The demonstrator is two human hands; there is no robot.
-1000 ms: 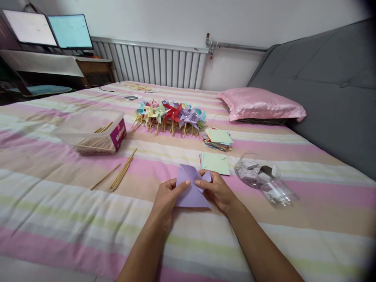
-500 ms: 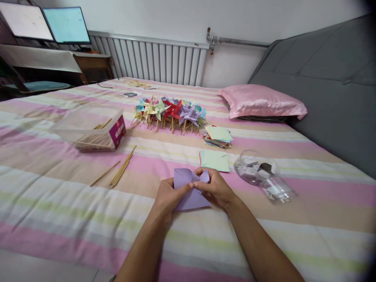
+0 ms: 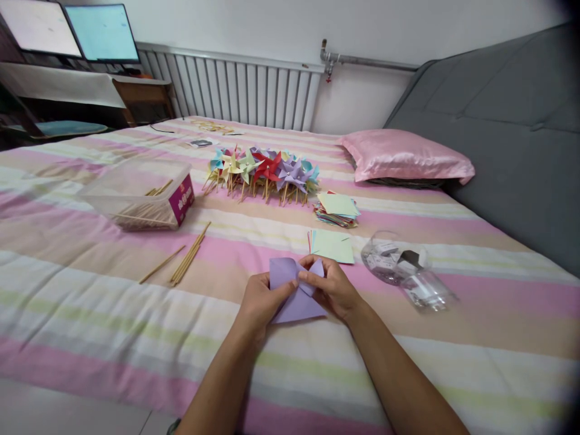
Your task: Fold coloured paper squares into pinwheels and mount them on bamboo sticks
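A purple sheet of paper is held between my two hands just above the bed. My left hand is closed on its left side, thumb pressed near the paper's centre. On the other side, my right hand pinches a folded-in corner at the middle, thumb close to the left one. The paper's upper corners curl up, while its lower part stays flat. Fingers behind the sheet are hidden. Just beyond my hands lies a small stack of pale green paper squares with slits at the corners.
Finished paper pinwheels stand bunched farther back. A clear box of sticks and several loose sticks lie left. To the right are a thicker paper stack, clear plastic containers and a pink pillow.
My hands stay almost in place on the purple paper. The right thumb has shifted slightly at the centre, and the view has tilted a little.
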